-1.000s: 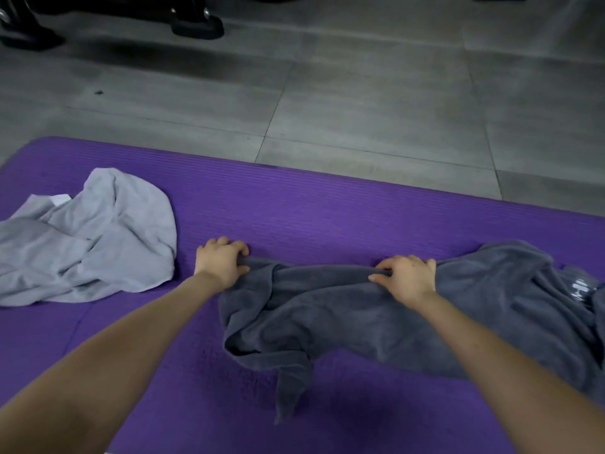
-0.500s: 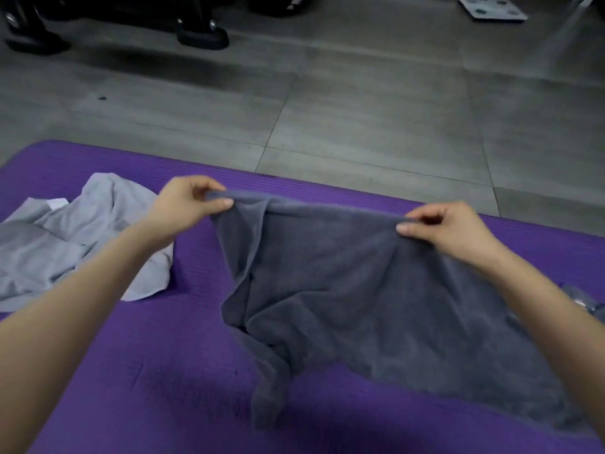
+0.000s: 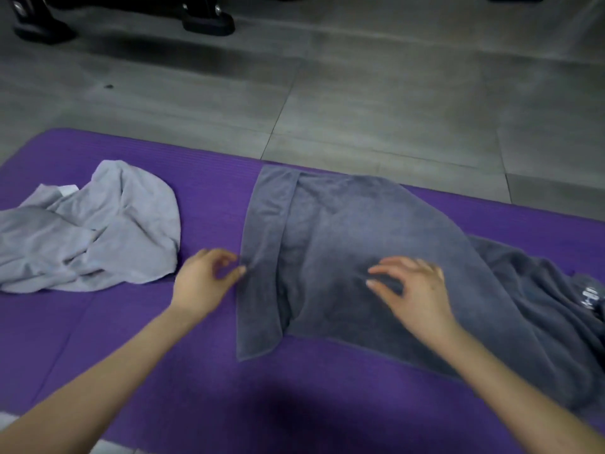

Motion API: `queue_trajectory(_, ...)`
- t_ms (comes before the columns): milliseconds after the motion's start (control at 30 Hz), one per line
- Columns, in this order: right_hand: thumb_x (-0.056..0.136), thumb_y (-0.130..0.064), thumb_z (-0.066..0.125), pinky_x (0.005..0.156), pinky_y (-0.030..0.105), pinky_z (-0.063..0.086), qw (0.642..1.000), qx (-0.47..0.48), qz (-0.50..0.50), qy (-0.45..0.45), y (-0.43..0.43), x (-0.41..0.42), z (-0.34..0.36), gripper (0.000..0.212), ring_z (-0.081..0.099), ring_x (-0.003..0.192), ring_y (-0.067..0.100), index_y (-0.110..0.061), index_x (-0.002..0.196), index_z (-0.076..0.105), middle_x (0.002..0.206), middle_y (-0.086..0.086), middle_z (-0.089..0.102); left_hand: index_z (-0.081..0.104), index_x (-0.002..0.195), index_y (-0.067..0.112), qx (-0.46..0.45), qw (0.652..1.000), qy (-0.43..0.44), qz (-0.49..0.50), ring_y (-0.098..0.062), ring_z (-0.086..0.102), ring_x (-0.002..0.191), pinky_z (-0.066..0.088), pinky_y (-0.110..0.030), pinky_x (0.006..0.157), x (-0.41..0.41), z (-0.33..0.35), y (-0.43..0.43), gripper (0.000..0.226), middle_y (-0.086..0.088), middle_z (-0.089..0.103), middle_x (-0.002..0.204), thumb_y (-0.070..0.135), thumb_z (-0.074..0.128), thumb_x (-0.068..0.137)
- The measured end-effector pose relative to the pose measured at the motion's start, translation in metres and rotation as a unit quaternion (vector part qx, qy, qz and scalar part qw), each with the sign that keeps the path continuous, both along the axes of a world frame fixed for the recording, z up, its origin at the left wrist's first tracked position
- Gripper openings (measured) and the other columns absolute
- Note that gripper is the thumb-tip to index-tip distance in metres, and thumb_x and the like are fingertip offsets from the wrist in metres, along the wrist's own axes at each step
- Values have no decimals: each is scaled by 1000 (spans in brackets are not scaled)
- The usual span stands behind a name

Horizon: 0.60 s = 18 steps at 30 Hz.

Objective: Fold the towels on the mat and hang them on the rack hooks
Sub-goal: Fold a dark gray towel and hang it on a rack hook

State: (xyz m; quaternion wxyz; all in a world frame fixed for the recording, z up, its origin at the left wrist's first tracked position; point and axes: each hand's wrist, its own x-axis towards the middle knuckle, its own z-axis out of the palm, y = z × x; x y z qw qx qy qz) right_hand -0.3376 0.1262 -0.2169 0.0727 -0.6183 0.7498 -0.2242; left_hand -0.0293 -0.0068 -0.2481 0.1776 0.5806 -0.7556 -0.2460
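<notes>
A dark grey towel (image 3: pixel 360 231) lies spread on the purple mat (image 3: pixel 203 198), with its left edge folded over in a long strip. My left hand (image 3: pixel 203 283) sits at that folded edge, fingers loosely curled, thumb tip just touching the cloth. Over the towel's middle my right hand (image 3: pixel 415 290) has its fingers spread, the tips on the fabric. A crumpled light grey towel (image 3: pixel 98 231) lies on the mat's left. No rack or hooks are in view.
Dark grey cloth (image 3: pixel 556 316) bunches at the mat's right end; I cannot tell whether it is the same towel. Beyond the mat is grey tiled floor (image 3: pixel 360 93). Black equipment feet (image 3: pixel 209 21) stand at the far left.
The dark towel, held up by its top edge in both hands, now lies flat on the mat. Both hands have let go and moved down toward me.
</notes>
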Motion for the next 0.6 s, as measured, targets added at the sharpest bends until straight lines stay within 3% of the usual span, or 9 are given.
queue_trajectory(133,78,-53,53,74,30,32,999,8,34,-4,60,31,-31,28,62,75,13,-33,78,73,81,-17,65,71,84,21,-56,987,2,-154,-4,50,74,36,-17,73,13,-8,65,51,14,58,79,66,50,78)
queue_trajectory(233,78,-52,53,76,31,33,1000,20,13,19,83,38,-50,31,62,78,15,-31,85,74,85,-13,67,69,94,24,-34,978,-10,-208,-5,52,85,38,-18,81,18,-22,83,55,10,64,91,71,45,78)
queue_trajectory(300,78,-54,50,81,33,33,998,42,-16,48,90,40,-60,37,63,84,18,-29,90,75,93,-8,69,64,105,28,-29,970,-51,-235,-12,56,91,43,-24,84,20,-33,87,52,7,65,100,68,52,72)
queue_trajectory(400,76,-57,47,93,38,31,992,83,-31,91,95,37,-74,46,62,93,22,-25,94,75,105,-2,69,57,108,33,-54,958,-102,-263,-14,51,93,51,-36,72,20,-41,85,45,7,63,102,57,53,70)
queue_trajectory(500,76,-55,47,93,40,30,991,82,-17,104,94,31,-81,44,53,99,19,-26,92,76,109,0,67,68,96,26,-57,963,-83,-250,-19,62,83,51,-35,67,15,-33,80,34,4,68,91,46,51,75)
queue_trajectory(600,75,-54,49,86,36,30,995,60,-23,72,88,22,-81,38,46,97,15,-30,86,76,105,-3,67,72,94,20,0,988,-32,-151,-13,65,80,47,-25,72,15,-19,71,27,6,72,90,39,61,79)
